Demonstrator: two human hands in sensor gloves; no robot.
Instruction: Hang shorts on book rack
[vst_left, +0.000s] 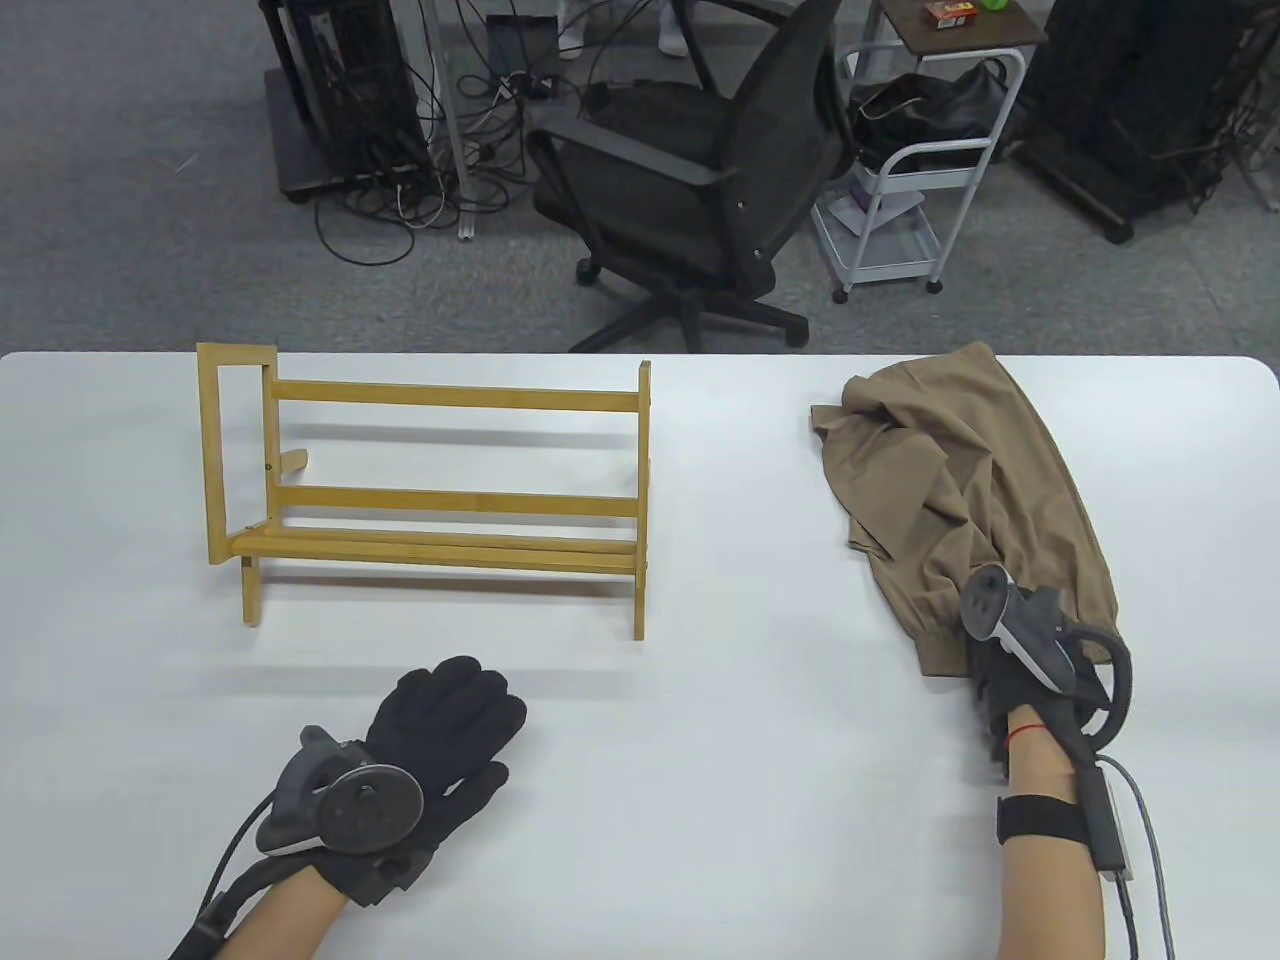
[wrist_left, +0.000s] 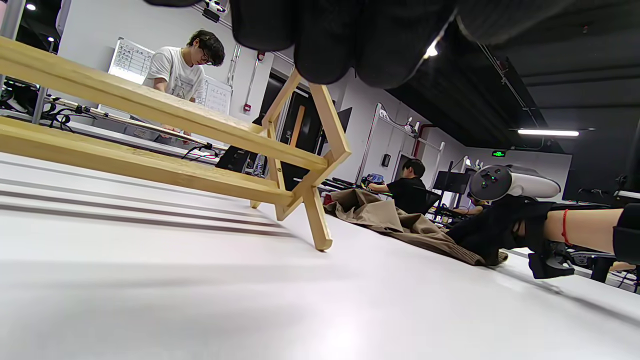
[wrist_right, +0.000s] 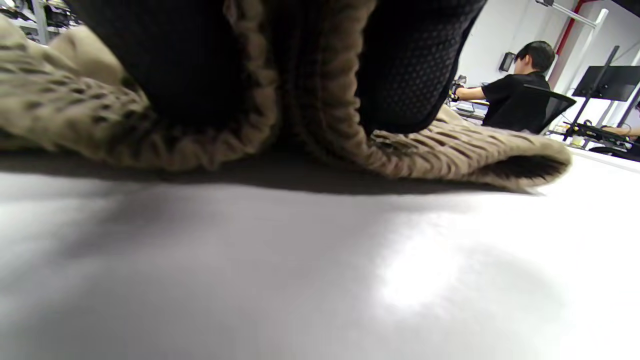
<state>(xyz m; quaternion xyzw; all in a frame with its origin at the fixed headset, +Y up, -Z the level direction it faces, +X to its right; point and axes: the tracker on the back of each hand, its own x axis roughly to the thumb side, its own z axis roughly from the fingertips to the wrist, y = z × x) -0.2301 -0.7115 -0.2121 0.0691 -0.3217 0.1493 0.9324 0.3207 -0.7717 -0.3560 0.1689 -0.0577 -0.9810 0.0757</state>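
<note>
On the table's (vst_left: 700, 700) right side, the shorts (vst_left: 960, 480) are seen lying crumpled, well apart from the rack (vst_left: 430, 490), which stands upright on the left. The right hand (vst_left: 1010, 660) is placed at the near edge of the shorts, at the ribbed waistband. In the right wrist view, the gloved fingers (wrist_right: 410, 65) are shown closed around a fold of this band (wrist_right: 310, 100), so the cloth is judged to be pinched, though how firmly cannot be told. The left hand (vst_left: 440, 740) is laid flat on the table before the rack, palm down, fingers spread loosely and holding nothing.

Several risks are to be noted. Only one edge of the shorts is held; if they are lifted from this point alone, the cloth is likely to hang in a bunch and to drape unevenly over the top rail (vst_left: 455, 397). A thin pinch on the band may slip as the weight of the cloth is taken up. The rack appears light and stands on slim legs (wrist_left: 317, 222); it may be pushed back or tipped if dragging cloth is pulled across it while it is not steadied by the left hand. Trailing fabric may also catch on the right post (vst_left: 644, 385) and be left hanging on one side only.
</note>
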